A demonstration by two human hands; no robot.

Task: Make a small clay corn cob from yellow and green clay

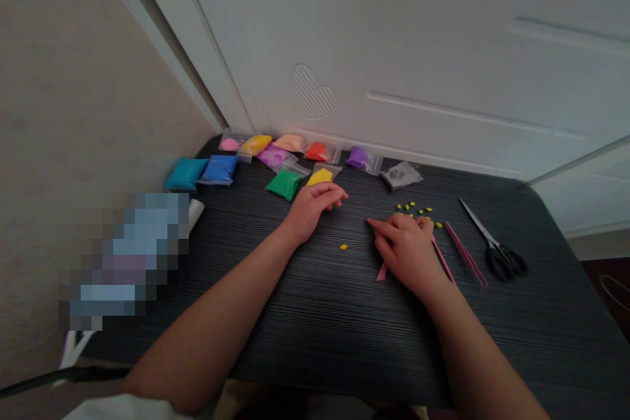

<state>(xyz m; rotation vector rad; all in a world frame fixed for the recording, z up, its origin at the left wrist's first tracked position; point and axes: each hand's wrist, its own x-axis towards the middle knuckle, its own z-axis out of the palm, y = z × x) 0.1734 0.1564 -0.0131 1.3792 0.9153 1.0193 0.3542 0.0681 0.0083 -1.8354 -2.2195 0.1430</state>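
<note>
My left hand (317, 207) hovers just in front of the yellow clay packet (321, 176), its fingers curled together; anything inside them is hidden. My right hand (406, 246) rests on the tabletop, index finger stretched out to the left and fingers apart. A pink flat-ended tool (382, 272) shows partly from under it, and a thin pink stick (444, 261) lies along its right side. Between the hands, nearer me, sits a small yellow clay piece (343, 247). Several tiny yellow-and-green pieces (412, 205) are scattered beyond my right hand.
Pink tweezers (465, 254) and black-handled scissors (497, 251) lie at right. Clay packets line the back, including green (284, 184), purple (359, 157), grey (401, 176) and blue (219, 169). A white door (374, 46) stands behind the dark table (315, 328). A blurred-out object (132, 256) is left.
</note>
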